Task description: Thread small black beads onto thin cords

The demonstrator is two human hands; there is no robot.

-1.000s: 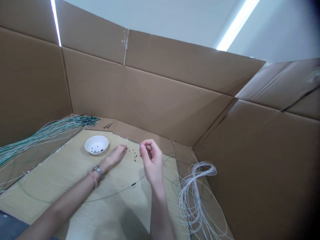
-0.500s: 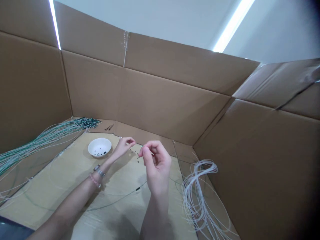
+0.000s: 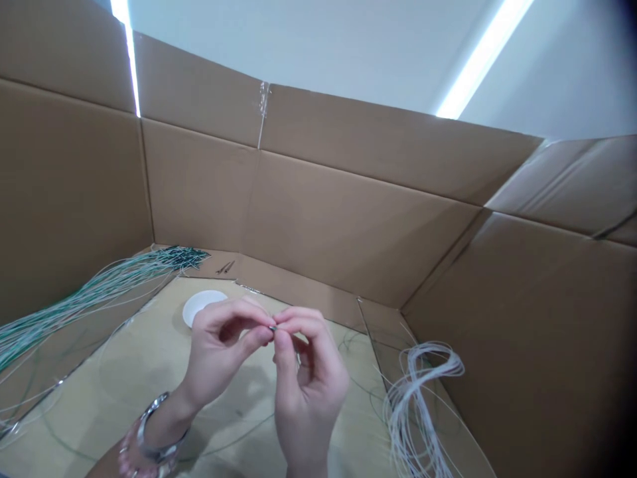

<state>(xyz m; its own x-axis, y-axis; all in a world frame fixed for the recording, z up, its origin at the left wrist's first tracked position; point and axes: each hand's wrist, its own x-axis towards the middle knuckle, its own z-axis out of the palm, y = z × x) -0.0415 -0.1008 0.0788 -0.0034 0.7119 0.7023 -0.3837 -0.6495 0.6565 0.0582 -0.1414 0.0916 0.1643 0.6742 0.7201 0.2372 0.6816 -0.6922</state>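
My left hand [image 3: 219, 352], with a metal watch band [image 3: 149, 428] and a pink bead bracelet [image 3: 130, 458] on its wrist, pinches a tiny dark piece [image 3: 273, 327] between thumb and forefinger. Thumb and fingers of my right hand [image 3: 311, 382] are also closed, their tips touching the left fingertips at that piece. What the right fingers themselves hold is too small to make out. A thin green cable [image 3: 233, 443] runs over the pale board [image 3: 124, 378] beneath both hands. Behind the left hand stands a white bowl [image 3: 202, 302], its lower part covered by the hand.
A bundle of green and white cables [image 3: 114, 285] lies along the left side, dark ends at the back. Near it lies a pair of small tweezers-like tools [image 3: 225, 267]. Coiled white cables [image 3: 418, 392] lie at right. Tall cardboard walls [image 3: 348, 219] enclose the surface.
My left hand has come back from the board beside the bowl to meet my right fingertips, with a tiny dark piece now in its pinch. The view has shifted slightly.
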